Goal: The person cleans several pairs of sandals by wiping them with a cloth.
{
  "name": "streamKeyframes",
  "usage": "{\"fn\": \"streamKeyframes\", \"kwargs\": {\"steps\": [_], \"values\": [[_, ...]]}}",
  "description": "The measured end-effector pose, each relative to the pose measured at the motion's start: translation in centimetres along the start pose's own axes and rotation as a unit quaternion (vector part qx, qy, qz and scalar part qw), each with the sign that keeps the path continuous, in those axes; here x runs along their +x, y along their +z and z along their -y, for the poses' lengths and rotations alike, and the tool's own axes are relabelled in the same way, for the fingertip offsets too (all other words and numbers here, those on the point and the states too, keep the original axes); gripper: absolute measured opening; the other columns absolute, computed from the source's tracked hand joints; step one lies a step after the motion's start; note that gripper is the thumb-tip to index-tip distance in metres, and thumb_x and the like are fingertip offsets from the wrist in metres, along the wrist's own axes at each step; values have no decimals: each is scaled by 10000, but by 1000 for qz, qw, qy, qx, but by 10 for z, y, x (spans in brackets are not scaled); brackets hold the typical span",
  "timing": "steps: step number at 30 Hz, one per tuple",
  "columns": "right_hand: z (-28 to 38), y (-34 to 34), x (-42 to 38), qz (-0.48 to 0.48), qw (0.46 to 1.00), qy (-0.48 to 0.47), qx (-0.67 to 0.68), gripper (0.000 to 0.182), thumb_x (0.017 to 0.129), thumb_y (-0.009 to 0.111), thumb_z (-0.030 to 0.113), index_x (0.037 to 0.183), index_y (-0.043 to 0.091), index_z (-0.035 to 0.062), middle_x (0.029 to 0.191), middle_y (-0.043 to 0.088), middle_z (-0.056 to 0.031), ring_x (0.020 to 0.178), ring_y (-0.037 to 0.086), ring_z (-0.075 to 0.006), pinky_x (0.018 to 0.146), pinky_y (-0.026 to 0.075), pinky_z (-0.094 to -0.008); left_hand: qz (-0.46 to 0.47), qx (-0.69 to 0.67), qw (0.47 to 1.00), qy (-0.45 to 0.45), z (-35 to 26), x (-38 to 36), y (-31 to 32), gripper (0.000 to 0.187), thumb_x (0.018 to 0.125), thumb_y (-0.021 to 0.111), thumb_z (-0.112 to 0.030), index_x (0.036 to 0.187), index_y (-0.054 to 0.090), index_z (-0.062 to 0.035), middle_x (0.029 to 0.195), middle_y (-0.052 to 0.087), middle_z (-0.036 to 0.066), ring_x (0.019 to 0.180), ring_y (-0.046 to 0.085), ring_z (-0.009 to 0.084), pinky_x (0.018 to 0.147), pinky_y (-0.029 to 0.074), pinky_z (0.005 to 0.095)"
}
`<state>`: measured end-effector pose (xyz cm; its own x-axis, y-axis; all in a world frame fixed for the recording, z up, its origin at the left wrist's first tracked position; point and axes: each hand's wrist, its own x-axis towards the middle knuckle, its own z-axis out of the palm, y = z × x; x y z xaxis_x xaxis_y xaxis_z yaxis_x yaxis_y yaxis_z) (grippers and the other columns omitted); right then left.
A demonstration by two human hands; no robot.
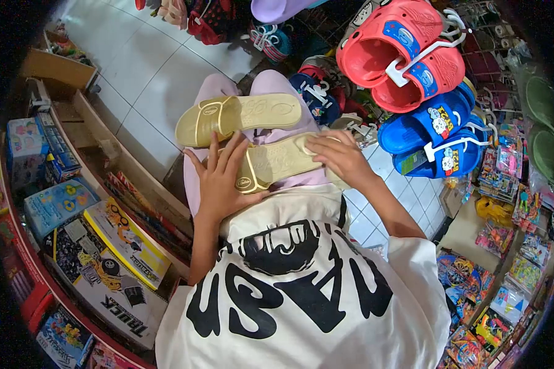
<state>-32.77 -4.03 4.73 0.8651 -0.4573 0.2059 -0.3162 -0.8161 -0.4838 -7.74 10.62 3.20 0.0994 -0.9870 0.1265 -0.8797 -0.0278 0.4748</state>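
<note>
Two tan slide sandals lie crosswise over my lap. The farther slide sandal [271, 112] rests on my knees, its strap to the left. Closer to me is the second slide sandal [277, 161], with a gold-edged strap at its left end. My left hand [218, 178] is around that strap end, fingers spread on the far side and thumb along the near edge. At the heel end, my right hand [341, 157] presses a cream cloth [306, 145] onto the footbed. Its fingers are bent over the cloth and hide part of it.
Red clogs [400, 52] and blue slides [437, 138] hang on white hooks at the right. A shelf with boxed toys [104, 277] stands close on my left. Small packaged toys [468, 277] fill the right side. White floor tiles [166, 74] lie ahead.
</note>
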Motion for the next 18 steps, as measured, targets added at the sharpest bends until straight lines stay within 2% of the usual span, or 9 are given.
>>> {"fn": "streamKeyframes", "kwargs": {"steps": [2, 3, 6, 9, 11, 14, 17, 18], "values": [[19, 4, 17, -25, 999, -28, -24, 389, 776, 677, 187, 1160, 640, 139, 1216, 617, -6, 1168, 515, -224, 947, 377, -380, -3, 17, 1000, 1, 1, -4, 4, 1059, 541, 690, -731, 1379, 409, -146, 1493, 304, 59, 1421, 108, 366, 1033, -99, 692], [27, 13, 18, -5, 998, -38, -44, 381, 785, 666, 197, 1162, 639, 146, 1221, 615, -7, 1171, 514, -221, 950, 371, -376, -5, 26, 1000, 2, 2, -4, 5, 1108, 534, 674, -760, 1404, 380, -138, 1526, 250, 67, 1425, 73, 380, 1033, -101, 691], [35, 27, 4, 45, 993, -60, -93, 347, 816, 625, 221, 1158, 643, 167, 1226, 614, -10, 1136, 533, -202, 955, 349, -351, 7, 58, 998, -2, 4, -5, 3, 1119, 552, 645, -779, 1424, 354, -140, 1535, 226, 75, 1426, 54, 382, 1030, -113, 684], [-9, 24, -31, 63, 997, -19, -46, 409, 845, 559, 197, 1254, 567, 178, 1274, 575, 14, 1136, 521, -196, 1014, 314, -407, 17, 54, 998, -16, 0, -2, 2, 1108, 548, 667, -757, 1417, 364, -140, 1531, 240, 73, 1426, 59, 382, 1030, -114, 684], [-17, -3, -33, 70, 994, 34, -80, 310, 816, 600, 176, 1121, 655, 158, 1205, 626, -12, 1045, 563, -186, 922, 364, -342, 5, 31, 999, -14, 0, 1, 1, 1067, 555, 674, -742, 1404, 389, -162, 1517, 276, 57, 1422, 85, 384, 1022, -109, 695], [-4, -18, -14, 45, 993, 78, -75, 308, 826, 571, 143, 1124, 651, 162, 1208, 623, -6, 1044, 557, -190, 915, 359, -353, -4, 14, 1000, -15, 1, 3, 0, 1042, 554, 691, -715, 1397, 402, -174, 1504, 308, 43, 1420, 102, 386, 1019, -107, 702], [22, 12, -5, 7, 992, -31, -123, 326, 820, 558, 109, 1131, 643, 160, 1208, 619, 7, 1032, 549, -191, 909, 352, -376, -10, 8, 1000, -20, 0, 6, 0, 1021, 550, 707, -690, 1383, 416, -176, 1490, 335, 31, 1420, 110, 381, 1019, -106, 704], [27, 16, -10, 37, 993, -22, -109, 356, 831, 533, 116, 1174, 616, 161, 1239, 596, 8, 1056, 530, -187, 909, 354, -381, -11, 8, 1000, -23, 1, 6, 0, 1011, 550, 712, -683, 1376, 424, -177, 1484, 345, 26, 1420, 113, 379, 1019, -106, 704]]}}
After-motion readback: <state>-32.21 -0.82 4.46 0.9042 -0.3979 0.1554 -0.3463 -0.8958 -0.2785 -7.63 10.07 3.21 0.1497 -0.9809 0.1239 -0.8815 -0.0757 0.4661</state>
